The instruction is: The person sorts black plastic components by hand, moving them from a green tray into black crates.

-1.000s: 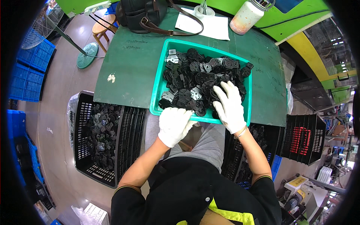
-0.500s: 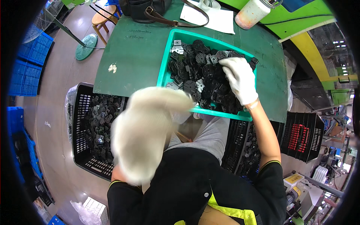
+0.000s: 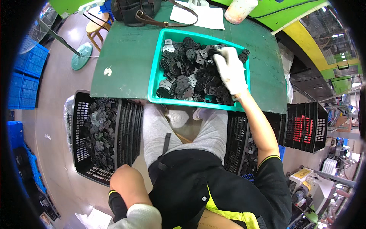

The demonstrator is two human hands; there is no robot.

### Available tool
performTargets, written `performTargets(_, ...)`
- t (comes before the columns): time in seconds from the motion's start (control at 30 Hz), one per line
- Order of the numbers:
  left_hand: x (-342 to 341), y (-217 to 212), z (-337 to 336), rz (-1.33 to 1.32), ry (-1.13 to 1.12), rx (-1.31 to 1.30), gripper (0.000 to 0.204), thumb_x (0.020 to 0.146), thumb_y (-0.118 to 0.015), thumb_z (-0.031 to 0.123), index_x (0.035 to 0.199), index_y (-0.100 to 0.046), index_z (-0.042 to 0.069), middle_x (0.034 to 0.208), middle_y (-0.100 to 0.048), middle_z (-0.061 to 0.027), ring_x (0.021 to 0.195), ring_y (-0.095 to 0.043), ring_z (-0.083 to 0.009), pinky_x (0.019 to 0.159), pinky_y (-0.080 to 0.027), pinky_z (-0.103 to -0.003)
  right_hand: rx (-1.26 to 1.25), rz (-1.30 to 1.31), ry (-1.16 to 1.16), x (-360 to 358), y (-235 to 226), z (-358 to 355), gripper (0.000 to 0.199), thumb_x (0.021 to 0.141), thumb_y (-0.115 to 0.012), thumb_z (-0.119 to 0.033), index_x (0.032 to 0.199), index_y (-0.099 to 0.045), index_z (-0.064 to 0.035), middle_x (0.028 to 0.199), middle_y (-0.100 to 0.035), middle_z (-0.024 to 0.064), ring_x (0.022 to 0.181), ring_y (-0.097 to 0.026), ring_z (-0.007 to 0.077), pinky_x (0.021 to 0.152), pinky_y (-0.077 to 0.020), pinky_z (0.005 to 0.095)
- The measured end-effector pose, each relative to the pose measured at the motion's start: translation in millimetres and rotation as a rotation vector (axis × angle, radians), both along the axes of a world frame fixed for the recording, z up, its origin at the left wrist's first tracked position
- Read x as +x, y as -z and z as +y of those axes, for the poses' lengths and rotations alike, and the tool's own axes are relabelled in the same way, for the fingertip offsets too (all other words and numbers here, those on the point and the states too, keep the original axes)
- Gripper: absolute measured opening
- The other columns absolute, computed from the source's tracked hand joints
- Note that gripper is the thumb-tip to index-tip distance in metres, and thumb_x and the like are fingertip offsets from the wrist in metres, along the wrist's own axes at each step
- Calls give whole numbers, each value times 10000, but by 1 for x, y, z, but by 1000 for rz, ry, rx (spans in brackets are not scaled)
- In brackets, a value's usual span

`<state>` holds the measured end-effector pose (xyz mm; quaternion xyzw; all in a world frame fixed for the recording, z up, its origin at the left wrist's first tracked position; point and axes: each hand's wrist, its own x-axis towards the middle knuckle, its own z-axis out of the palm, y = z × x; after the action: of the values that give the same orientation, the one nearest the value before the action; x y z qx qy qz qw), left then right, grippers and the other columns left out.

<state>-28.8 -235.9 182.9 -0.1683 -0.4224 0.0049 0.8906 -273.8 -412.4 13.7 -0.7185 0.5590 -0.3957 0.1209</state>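
Note:
My right hand [image 3: 231,72], in a white glove, is over the far right part of a teal tray [image 3: 153,76]. Its fingers are closed on a small black disc-like part [image 3: 213,52], mostly covered by the glove. Below and around it lies a heap of black flat parts [image 3: 183,82], some round and ridged, with a few silvery metal pieces [image 3: 168,46] at the far left. My left hand [image 3: 143,217], gloved too, is folded back against my body at the lower edge; its fingers are out of sight.
The tray rests on a green table [image 3: 122,65]. A black crate [image 3: 82,133] of similar parts stands on the floor at left, and another crate [image 3: 238,141] is under the table's right side. A bag [image 3: 133,11], paper [image 3: 209,17] and white bottle [image 3: 240,9] lie farther back.
My left hand has swung from in front of the tray down and back to the lower edge. My right hand stays over the tray, now with a black part at its fingertips.

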Motion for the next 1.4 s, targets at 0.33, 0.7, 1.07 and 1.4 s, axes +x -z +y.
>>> performTargets(0.33,-62,169,-21,-491,839,1421,666,925,-499,129,1454,-103,42,1414,-296,-220,1276,-390,-337,1066,-330,-459,-93,11,111,28,-9,103,214,851,-546,-108,1048,-546,-26,917,-592,139,788,-587,281,692,-478,371)
performTargets(0.7,-34,181,-31,89,1200,1550,545,972,-438,397,1405,-247,127,1307,-428,-201,1093,-549,-300,780,-555,-409,-119,275,-138,52,-5,68,191,805,-626,-228,917,-607,-74,949,-571,110,845,-521,287,722,-407,393)
performTargets(1.07,-22,190,-38,183,1356,1485,699,915,-366,614,1330,-367,52,1322,-439,-212,1068,-541,-311,791,-487,-413,84,159,-71,68,13,41,166,855,-604,-262,880,-578,-100,763,-622,104,664,-603,308,598,-472,423)
performTargets(1.4,-28,195,-40,104,1375,1547,491,952,-489,373,1308,-400,48,1285,-475,-196,1095,-531,-284,838,-479,-400,574,-535,-96,25,-9,61,281,877,-604,-151,1092,-552,22,854,-634,84,718,-618,114,644,-509,249)
